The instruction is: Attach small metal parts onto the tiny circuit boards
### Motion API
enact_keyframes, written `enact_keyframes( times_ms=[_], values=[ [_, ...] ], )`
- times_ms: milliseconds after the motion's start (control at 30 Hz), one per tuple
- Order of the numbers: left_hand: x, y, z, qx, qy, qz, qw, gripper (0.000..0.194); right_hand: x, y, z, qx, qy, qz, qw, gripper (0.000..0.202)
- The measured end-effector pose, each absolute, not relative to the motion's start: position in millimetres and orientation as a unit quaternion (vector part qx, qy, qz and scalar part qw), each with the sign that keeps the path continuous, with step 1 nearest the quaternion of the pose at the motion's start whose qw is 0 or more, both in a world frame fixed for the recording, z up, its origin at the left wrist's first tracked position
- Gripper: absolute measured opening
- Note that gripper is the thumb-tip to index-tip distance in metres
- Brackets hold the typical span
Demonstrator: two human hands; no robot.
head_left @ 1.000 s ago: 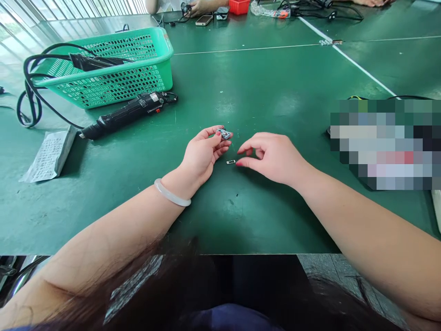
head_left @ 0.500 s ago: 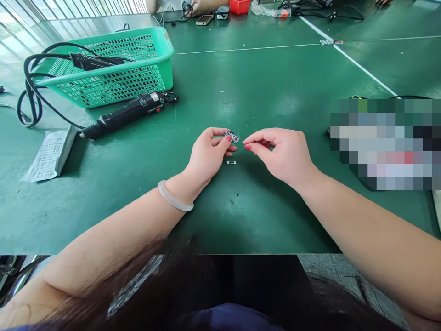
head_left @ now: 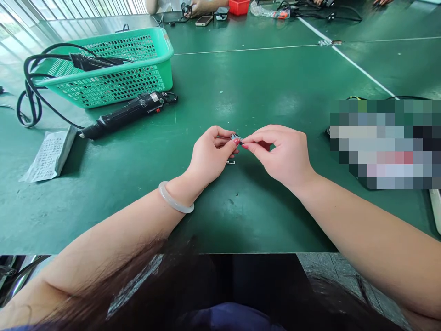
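A wide green surface (head_left: pixel 292 82) fills the view, with thin white lines crossing its far part and pale slats (head_left: pixel 86 8) behind its far left corner. On the left stands a light green mesh basket (head_left: pixel 113 89) with black cable (head_left: pixel 26 76) looped over its side. A black handheld tool (head_left: pixel 131 112) lies in front of it, near a pale, paper-covered block (head_left: pixel 48 156). Along the far edge are another person's hand (head_left: pixel 201 7), a phone (head_left: pixel 204 20), a red container (head_left: pixel 239 7) and a clear plastic bag (head_left: pixel 265 10). At the right, a patch is pixelated beyond recognition. Grey floor (head_left: pixel 330 266) shows past the near edge.

The small electronic part (head_left: pixel 235 137) sits raised above the surface, pinched between the thumb and fingers of the left hand (head_left: pixel 212 154), whose wrist wears a white bangle (head_left: pixel 175 198). The right hand (head_left: pixel 285 154) has thumb and forefinger drawn together at the part's right end; whether they grip it or something tiny cannot be told. A little metallic piece (head_left: pixel 231 162) lies on the surface just below the left fingertips.
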State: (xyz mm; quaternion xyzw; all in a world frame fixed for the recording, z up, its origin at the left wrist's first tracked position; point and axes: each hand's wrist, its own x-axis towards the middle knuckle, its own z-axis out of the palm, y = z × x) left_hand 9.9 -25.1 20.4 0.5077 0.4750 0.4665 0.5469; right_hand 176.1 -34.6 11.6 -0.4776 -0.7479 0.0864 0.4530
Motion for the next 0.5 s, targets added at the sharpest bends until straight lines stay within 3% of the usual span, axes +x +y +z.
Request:
enact_keyframes(
  times_ms=[500],
  values=[
    [9.2,-24.9,20.9,0.526,0.469,0.469,0.533,0.018,174.8,-36.7,12.6,-0.466,-0.733,0.073,0.491,0.012]
  ],
)
